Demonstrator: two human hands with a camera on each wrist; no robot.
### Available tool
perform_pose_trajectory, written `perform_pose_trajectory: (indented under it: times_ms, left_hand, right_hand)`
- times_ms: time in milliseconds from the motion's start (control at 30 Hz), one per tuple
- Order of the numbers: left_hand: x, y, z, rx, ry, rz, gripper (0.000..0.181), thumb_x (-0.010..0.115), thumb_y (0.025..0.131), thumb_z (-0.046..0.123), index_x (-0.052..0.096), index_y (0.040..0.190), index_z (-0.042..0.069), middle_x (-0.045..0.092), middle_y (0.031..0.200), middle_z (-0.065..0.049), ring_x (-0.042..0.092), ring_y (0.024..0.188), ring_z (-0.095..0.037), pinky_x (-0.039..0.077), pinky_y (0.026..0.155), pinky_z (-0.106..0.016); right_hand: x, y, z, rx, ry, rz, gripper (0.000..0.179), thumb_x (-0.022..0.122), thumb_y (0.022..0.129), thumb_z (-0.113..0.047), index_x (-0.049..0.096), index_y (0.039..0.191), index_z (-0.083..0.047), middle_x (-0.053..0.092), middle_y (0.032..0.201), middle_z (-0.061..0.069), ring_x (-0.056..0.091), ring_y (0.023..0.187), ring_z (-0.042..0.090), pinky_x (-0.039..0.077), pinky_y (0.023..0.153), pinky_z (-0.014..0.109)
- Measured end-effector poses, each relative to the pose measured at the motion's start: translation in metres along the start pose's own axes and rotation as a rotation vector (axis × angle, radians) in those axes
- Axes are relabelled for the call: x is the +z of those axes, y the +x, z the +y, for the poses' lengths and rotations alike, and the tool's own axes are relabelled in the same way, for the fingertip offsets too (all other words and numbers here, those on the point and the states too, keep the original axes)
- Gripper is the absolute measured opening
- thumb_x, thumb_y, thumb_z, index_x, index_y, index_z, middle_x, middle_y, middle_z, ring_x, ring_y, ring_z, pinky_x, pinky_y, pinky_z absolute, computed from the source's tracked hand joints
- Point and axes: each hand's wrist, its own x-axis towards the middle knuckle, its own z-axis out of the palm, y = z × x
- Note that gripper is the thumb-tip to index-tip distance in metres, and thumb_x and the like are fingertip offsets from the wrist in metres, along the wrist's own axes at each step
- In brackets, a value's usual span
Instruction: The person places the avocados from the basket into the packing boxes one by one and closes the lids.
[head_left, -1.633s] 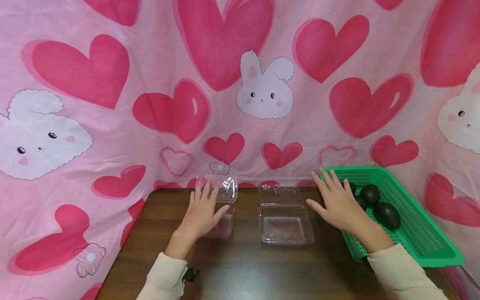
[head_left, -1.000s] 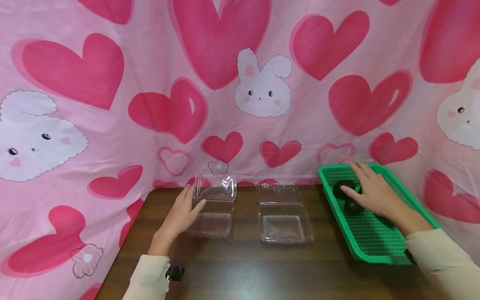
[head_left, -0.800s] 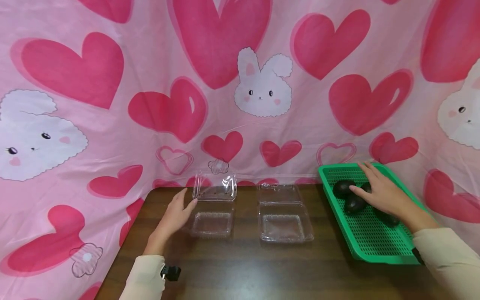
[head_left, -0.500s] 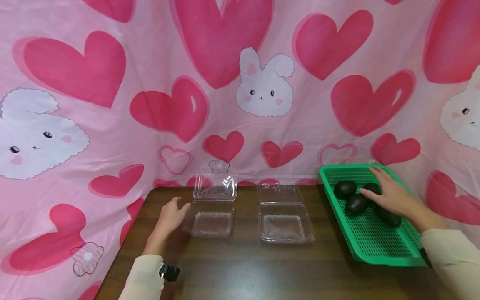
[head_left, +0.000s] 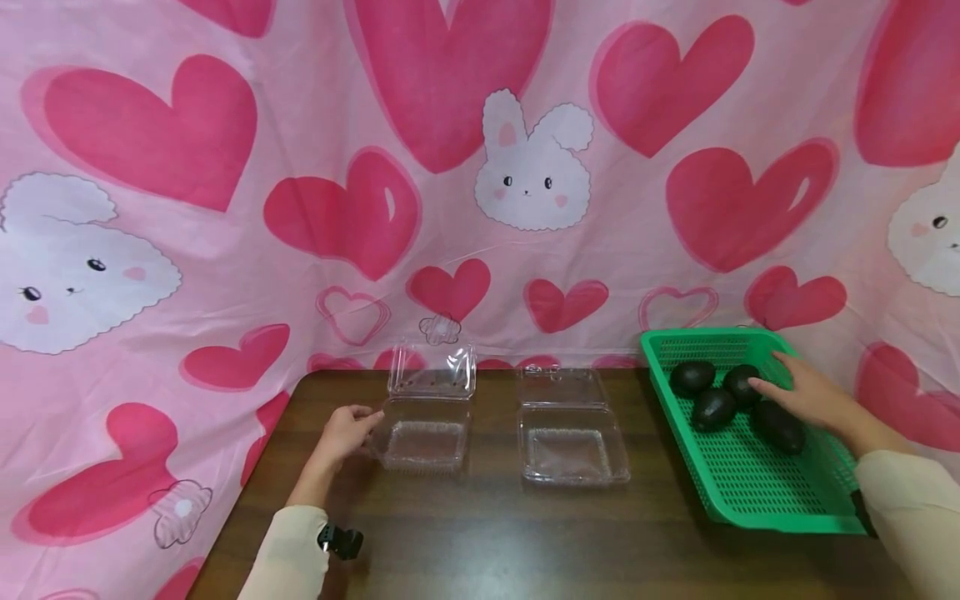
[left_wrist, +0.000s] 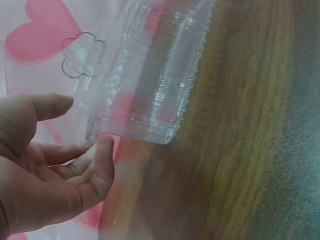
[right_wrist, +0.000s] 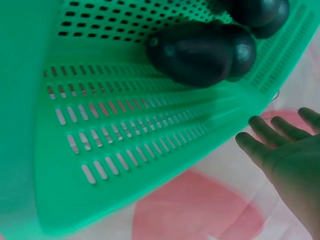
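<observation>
My left hand [head_left: 347, 432] is beside the left edge of a clear plastic clamshell box [head_left: 426, 446] whose lid stands raised at the back. In the left wrist view its bent fingertips are right at a corner of the box [left_wrist: 160, 110], with the thumb apart from it. At the right, my right hand [head_left: 810, 396] is over the far right side of a green plastic basket [head_left: 705, 475], fingers extended. In the right wrist view that hand [right_wrist: 292, 160] is by the basket's rim, holding nothing. Several dark, egg-shaped avocados [head_left: 777, 427] lie in the basket.
A second clear clamshell box [head_left: 572, 467] lies opened flat between the first box and the basket. All stand on a brown wooden table [head_left: 480, 542]. Behind hangs a pink cloth [head_left: 615, 217] with hearts and rabbits. A black strap device [head_left: 341, 542] is on the left wrist.
My left hand has come away from over the left box to its left edge. My right hand has moved right across the basket, from its left rim to its right side, uncovering the avocados.
</observation>
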Motion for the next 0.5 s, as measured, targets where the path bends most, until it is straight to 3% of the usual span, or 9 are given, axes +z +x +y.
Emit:
perform_pose_trajectory:
  times_ms: [100, 267, 500]
  left_hand:
    - [0.001, 0.001, -0.002, -0.006, -0.03, 0.001, 0.044, 0.063, 0.103, 0.02, 0.057, 0.129, -0.015, 0.064, 0.108, -0.029, 0.066, 0.084, -0.03, 0.062, 0.061, -0.033]
    - [0.0, 0.002, -0.006, -0.017, -0.047, -0.008, 0.036, 0.063, 0.102, 0.016, 0.063, 0.121, -0.013, 0.061, 0.082, -0.013, 0.055, 0.062, -0.016, 0.053, 0.053, -0.028]
    - [0.001, 0.003, -0.01, -0.017, -0.083, -0.023, 0.03, 0.062, 0.1, 0.006, 0.064, 0.122, -0.015, 0.057, 0.074, -0.008, 0.049, 0.056, -0.013, 0.046, 0.053, -0.029]
  right_hand:
    - [0.0, 0.001, 0.007, 0.033, -0.025, -0.025, 0.092, 0.045, 0.106, -0.051, 0.016, 0.151, 0.023, 0.024, 0.146, 0.053, 0.031, 0.128, 0.069, 0.031, 0.099, 0.084]
    - [0.0, 0.001, 0.012, 0.086, -0.057, -0.085, 0.094, 0.038, 0.105, -0.056, 0.019, 0.147, 0.025, 0.027, 0.141, 0.056, 0.039, 0.12, 0.07, 0.037, 0.095, 0.082]
    - [0.001, 0.002, 0.011, 0.126, -0.078, -0.156, 0.098, 0.038, 0.104, -0.06, 0.021, 0.144, 0.028, 0.029, 0.137, 0.056, 0.042, 0.116, 0.07, 0.042, 0.093, 0.079]
